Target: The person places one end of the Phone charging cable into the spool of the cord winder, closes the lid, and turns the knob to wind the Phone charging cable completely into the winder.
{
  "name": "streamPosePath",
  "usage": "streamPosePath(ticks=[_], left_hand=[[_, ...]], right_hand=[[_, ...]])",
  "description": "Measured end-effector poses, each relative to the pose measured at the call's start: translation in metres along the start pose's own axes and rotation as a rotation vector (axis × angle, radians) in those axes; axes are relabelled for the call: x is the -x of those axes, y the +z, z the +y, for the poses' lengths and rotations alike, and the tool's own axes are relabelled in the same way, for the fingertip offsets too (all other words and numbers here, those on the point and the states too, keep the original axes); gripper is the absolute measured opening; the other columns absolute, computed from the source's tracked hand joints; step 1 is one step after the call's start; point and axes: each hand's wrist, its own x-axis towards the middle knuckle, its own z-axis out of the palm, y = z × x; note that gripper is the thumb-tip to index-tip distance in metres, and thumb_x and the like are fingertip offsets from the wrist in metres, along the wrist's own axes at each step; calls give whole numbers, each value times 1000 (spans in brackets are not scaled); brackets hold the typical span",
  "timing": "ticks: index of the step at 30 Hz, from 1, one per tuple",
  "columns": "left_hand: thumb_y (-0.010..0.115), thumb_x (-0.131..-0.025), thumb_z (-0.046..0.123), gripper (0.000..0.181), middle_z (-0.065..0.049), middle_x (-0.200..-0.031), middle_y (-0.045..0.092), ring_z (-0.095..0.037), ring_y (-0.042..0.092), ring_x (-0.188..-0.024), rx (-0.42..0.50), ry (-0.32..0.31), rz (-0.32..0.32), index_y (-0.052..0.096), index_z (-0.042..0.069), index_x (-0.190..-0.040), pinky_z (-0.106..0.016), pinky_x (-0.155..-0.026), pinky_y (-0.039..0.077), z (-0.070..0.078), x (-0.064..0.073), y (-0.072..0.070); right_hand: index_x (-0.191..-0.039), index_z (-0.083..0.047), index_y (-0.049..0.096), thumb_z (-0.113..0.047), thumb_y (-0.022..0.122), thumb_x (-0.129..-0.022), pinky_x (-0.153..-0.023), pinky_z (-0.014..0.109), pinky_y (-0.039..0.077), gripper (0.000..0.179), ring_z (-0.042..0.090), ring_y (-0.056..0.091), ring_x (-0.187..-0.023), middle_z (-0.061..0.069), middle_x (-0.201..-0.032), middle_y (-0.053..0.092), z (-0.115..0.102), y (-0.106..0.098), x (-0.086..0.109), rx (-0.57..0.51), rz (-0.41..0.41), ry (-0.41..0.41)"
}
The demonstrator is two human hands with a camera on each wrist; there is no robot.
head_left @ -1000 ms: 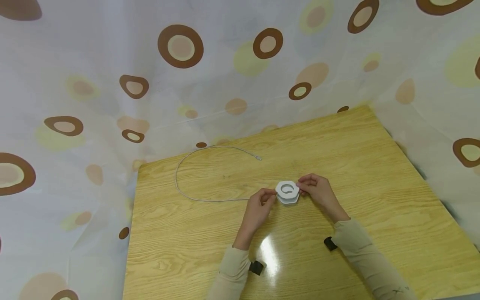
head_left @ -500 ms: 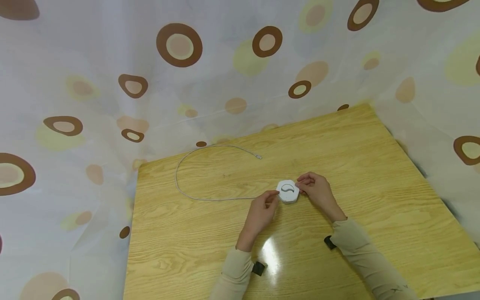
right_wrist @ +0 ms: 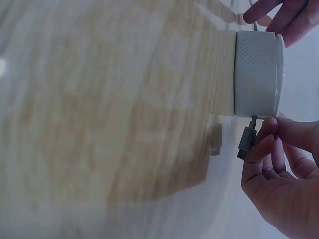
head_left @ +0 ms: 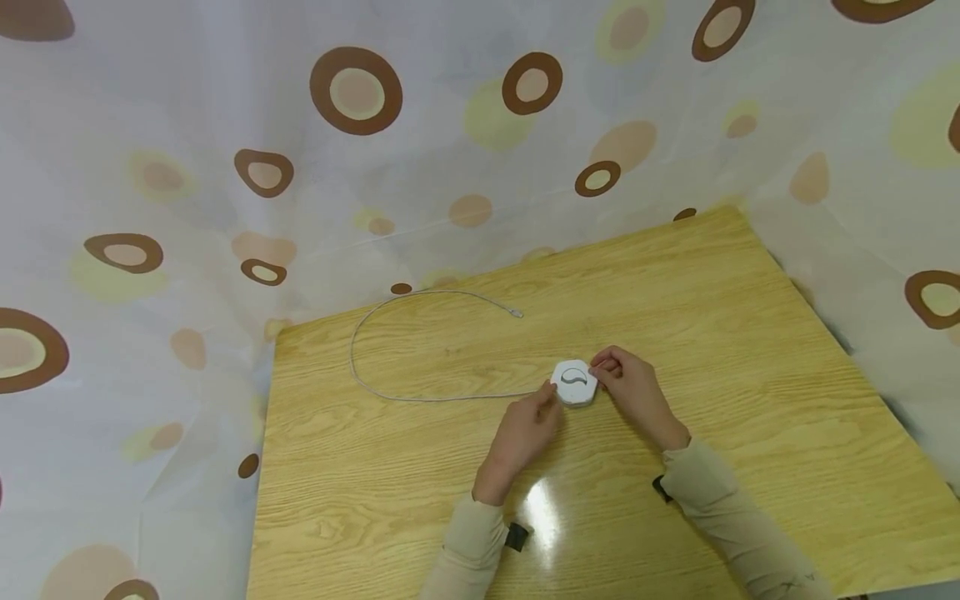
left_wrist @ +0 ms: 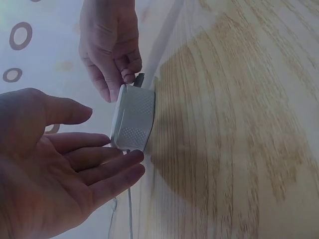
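Note:
A white hexagonal cable case lies on the table with its lid flat on its base; a curved slot shows in the top. My left hand is at its left side; in the left wrist view the fingers are extended, with fingertips at the case's edge. On the other side, my right hand pinches the lid's corner between thumb and index finger. Just beside those fingers a short cable end with a grey connector sticks out of the case. A thin pale cable runs out at the left.
The cable loops across the wooden table and ends in a connector toward the back. A patterned curtain hangs behind the table's far edge and along its sides. Black wrist devices sit at both sleeves.
The lid, earlier tilted above the base with a gap, now sits flush on it. My left hand has shifted slightly right and loosened its fingers. My right hand stays near the same corner.

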Motion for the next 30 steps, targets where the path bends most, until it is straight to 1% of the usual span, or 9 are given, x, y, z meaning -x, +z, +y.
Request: streamPosePath(ticks=[2, 3, 5, 8, 14, 19, 24, 27, 30], left_hand=[[53, -109, 22, 44, -15, -150, 62, -16, 71, -100, -61, 32, 9, 59, 3, -148, -30, -91, 58, 0, 1, 1], [53, -110, 22, 44, -16, -150, 61, -19, 72, -102, -73, 42, 9, 59, 3, -149, -31, -94, 59, 0, 1, 2], [52, -110, 21, 44, -17, -151, 60, -24, 73, -119, -106, 64, 10, 58, 1, -149, -36, -104, 58, 1, 1, 3], [51, -110, 19, 45, -19, -155, 55, -33, 60, -139, -133, 73, -7, 56, 0, -150, -43, -114, 52, 2, 1, 3], [51, -110, 19, 46, -20, -160, 50, -34, 57, -142, -169, 66, -42, 52, -2, -152, -45, -114, 52, 4, 2, 4], [51, -111, 19, 46, -19, -161, 48, -33, 56, -143, -175, 64, -50, 51, -1, -152, -45, -115, 51, 5, 3, 3], [49, -111, 22, 46, -16, -160, 51, -33, 58, -142, -201, 62, -42, 54, 2, -152, -45, -115, 51, 2, 1, 3], [50, -110, 21, 44, -15, -158, 56, -33, 60, -141, -221, 73, -20, 59, 3, -149, -45, -116, 50, 1, 0, 2], [54, -108, 20, 41, -14, -152, 62, -34, 62, -138, -248, 93, 12, 63, 3, -144, -46, -116, 50, 1, 0, 1]], right_hand=[[-109, -3, 71, -14, 67, -104, -67, 18, 51, 13, 13, 62, -76, 13, -94, 73, 0, 2, 0, 17, 13, -23], [-109, -3, 71, -14, 68, -104, -67, 18, 50, 12, 12, 61, -76, 12, -93, 73, 0, 2, 1, 27, 21, -32], [-108, -3, 72, -13, 68, -104, -68, 18, 49, 12, 12, 61, -77, 12, -94, 73, 0, 3, 1, 48, 35, -58], [-109, -3, 72, -12, 67, -104, -71, 19, 49, 12, 14, 63, -82, 13, -97, 74, -1, 3, 2, 73, 49, -92], [-112, -2, 71, -14, 65, -106, -78, 29, 51, 14, 21, 66, -89, 15, -104, 73, 0, 3, 3, 127, 54, -110], [-113, -3, 70, -16, 64, -107, -79, 35, 52, 16, 23, 66, -88, 15, -105, 73, 0, 4, 3, 157, 47, -100], [-113, -3, 71, -18, 64, -107, -76, 33, 50, 17, 20, 64, -83, 15, -105, 74, -1, 2, 4, 166, 48, -94], [-113, -5, 71, -22, 65, -107, -75, 31, 49, 19, 18, 62, -81, 14, -106, 75, 1, 1, 6, 161, 40, -85], [-117, -6, 70, -27, 63, -108, -76, 28, 49, 24, 17, 62, -84, 14, -110, 74, 4, -3, 8, 151, 26, -75]])
